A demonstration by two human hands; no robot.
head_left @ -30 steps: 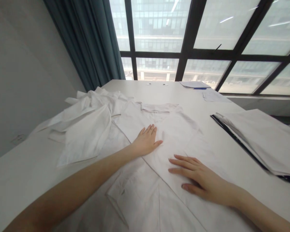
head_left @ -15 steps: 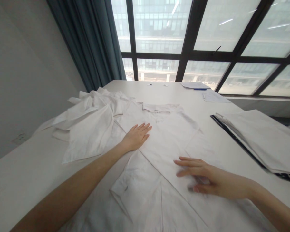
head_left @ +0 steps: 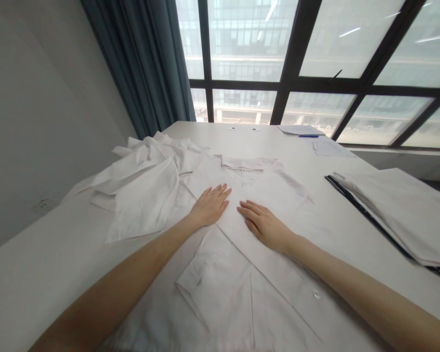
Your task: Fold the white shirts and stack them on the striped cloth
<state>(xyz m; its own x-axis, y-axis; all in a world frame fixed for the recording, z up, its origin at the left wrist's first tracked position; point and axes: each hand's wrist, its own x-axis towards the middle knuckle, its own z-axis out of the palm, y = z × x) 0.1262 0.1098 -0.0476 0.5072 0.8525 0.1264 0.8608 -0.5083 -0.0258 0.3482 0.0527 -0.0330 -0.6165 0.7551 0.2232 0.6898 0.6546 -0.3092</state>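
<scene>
A white coat-like garment (head_left: pixel 242 283) with a collar (head_left: pixel 247 164) at its far end lies spread over the table. My left hand (head_left: pixel 211 204) rests flat on its upper front, fingers stretched out toward the collar. Close by on the right, my right hand (head_left: pixel 262 222) lies palm down on the same cloth, its fingers extended. Neither hand holds anything. A small round button (head_left: pixel 317 294) shows on the cloth below my right forearm. To the left, a bunched heap of white fabric (head_left: pixel 146 190) overlaps the garment's edge; whether it is a sleeve or a separate piece I cannot tell.
The white table (head_left: pixel 205 129) reaches to the window. A folded white cloth (head_left: pixel 407 210) lies on a black-edged item at the right. Papers (head_left: pixel 300 129) and a blue pen (head_left: pixel 308 136) sit at the far right. A dark curtain (head_left: pixel 143 63) hangs behind the left side.
My right hand has moved forward and left, from hovering blurred over the garment's right side to lying on it beside my left hand. The left hand stays in place on the cloth.
</scene>
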